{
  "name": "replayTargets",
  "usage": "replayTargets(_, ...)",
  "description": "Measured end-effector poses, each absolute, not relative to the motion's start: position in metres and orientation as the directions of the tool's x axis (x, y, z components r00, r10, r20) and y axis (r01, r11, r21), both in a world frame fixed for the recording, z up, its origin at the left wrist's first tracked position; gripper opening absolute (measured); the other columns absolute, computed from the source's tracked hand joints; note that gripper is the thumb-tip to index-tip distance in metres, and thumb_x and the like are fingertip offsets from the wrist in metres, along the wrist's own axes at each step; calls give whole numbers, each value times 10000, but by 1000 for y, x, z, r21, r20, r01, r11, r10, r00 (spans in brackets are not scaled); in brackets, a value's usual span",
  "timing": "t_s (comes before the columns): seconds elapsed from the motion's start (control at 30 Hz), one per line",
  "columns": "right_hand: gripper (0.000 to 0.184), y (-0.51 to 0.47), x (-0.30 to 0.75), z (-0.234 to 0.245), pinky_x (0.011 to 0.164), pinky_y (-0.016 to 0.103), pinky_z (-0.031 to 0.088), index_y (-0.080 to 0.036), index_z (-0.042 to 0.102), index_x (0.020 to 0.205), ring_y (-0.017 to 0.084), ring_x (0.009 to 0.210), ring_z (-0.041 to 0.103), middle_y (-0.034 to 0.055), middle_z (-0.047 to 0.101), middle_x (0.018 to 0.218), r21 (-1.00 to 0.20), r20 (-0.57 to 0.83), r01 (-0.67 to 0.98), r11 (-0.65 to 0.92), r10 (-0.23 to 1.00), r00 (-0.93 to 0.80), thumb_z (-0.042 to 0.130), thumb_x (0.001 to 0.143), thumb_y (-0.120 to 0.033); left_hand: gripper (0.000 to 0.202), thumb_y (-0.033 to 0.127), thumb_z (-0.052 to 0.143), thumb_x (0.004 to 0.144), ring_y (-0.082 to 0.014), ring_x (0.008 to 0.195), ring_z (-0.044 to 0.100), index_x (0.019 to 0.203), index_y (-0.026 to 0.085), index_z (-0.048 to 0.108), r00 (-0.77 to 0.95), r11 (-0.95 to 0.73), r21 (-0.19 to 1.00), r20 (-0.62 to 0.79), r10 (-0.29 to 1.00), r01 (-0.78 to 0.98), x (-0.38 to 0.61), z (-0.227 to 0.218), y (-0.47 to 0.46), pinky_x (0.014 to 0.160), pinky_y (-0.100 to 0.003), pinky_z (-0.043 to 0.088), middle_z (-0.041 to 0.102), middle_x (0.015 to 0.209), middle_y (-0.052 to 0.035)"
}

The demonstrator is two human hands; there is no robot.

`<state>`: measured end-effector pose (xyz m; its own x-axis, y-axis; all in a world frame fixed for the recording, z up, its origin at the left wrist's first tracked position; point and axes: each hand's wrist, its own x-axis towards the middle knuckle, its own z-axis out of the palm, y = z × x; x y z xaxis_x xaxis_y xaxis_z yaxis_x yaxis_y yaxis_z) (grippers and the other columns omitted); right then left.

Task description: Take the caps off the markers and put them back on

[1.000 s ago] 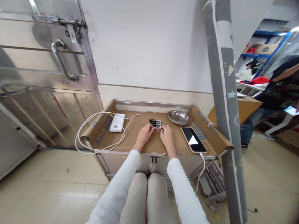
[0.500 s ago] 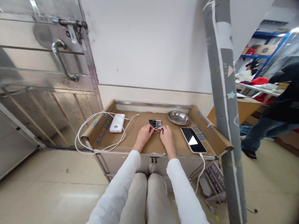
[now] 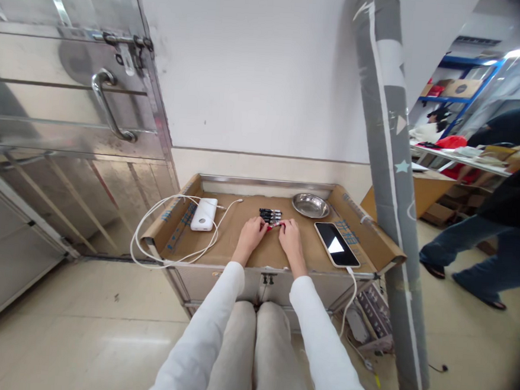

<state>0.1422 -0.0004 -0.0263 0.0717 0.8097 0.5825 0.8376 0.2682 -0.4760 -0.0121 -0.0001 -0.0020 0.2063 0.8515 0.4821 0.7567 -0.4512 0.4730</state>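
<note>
My left hand (image 3: 251, 235) and my right hand (image 3: 289, 237) face each other over the brown-covered tabletop (image 3: 225, 249). Their fingertips close on opposite ends of a red marker (image 3: 274, 225), which is partly hidden by the fingers. Just beyond it, several black markers (image 3: 270, 212) lie side by side in a stack of rows, close to my fingertips. A shallow round metal bowl (image 3: 310, 205) sits behind and to the right of my right hand. Nearer that hand's side lies a phone (image 3: 337, 244) with a white cable plugged in.
On the left of the table, a white power bank (image 3: 204, 214) lies with a looped white cable (image 3: 138, 234) hanging past the edge. A long grey roll (image 3: 393, 139) leans against the wall at right. Another person (image 3: 501, 241) is on the floor area beyond it.
Both hands stay nearly in place, while the red marker between them shows slightly more and looks a little tilted. At right, the other person has stepped further right.
</note>
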Motion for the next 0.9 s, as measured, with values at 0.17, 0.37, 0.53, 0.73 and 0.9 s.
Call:
replayTargets(0.17, 256, -1, 142, -26, 848, 320, 400, -148, 619, 915, 210, 913, 500, 99, 559, 928, -477, 581, 837, 269, 811, 70, 372, 862, -100, 130, 260, 485, 903, -186, 843, 577, 816, 179, 539, 213, -450, 471, 473, 855, 759, -12, -2, 0, 780, -306, 432, 619, 850, -56)
replayTargets(0.37, 260, -1, 142, -25, 839, 320, 398, -153, 622, 912, 212, 905, 497, 98, 565, 919, -464, 581, 845, 266, 812, 63, 372, 862, -99, 114, 253, 489, 902, -186, 858, 576, 826, 182, 537, 223, -460, 466, 477, 850, 756, -12, -1, -1, 793, -306, 434, 617, 863, -56)
replayTargets(0.53, 260, -1, 142, -25, 838, 320, 397, -153, 625, 906, 214, 906, 495, 98, 572, 918, -458, 579, 848, 265, 813, 59, 374, 863, -102, 100, 261, 504, 895, -183, 864, 571, 836, 186, 536, 240, -491, 481, 491, 837, 727, -11, -1, 0, 797, -303, 437, 612, 867, -48)
replayTargets(0.73, 254, -2, 142, -24, 844, 322, 400, -143, 627, 921, 216, 913, 497, 100, 582, 924, -457, 566, 852, 257, 822, 56, 382, 863, -106, 128, 299, 528, 887, -176, 839, 570, 829, 185, 537, 254, -496, 502, 474, 843, 708, -11, 2, -2, 782, -296, 439, 607, 847, -40)
replayTargets(0.9, 267, -2, 142, -23, 851, 325, 400, -140, 636, 916, 215, 910, 501, 102, 595, 924, -452, 573, 850, 269, 819, 46, 381, 853, -94, 109, 269, 505, 897, -176, 845, 565, 841, 181, 541, 265, -498, 489, 470, 842, 717, -12, 0, -1, 787, -302, 436, 612, 860, -44)
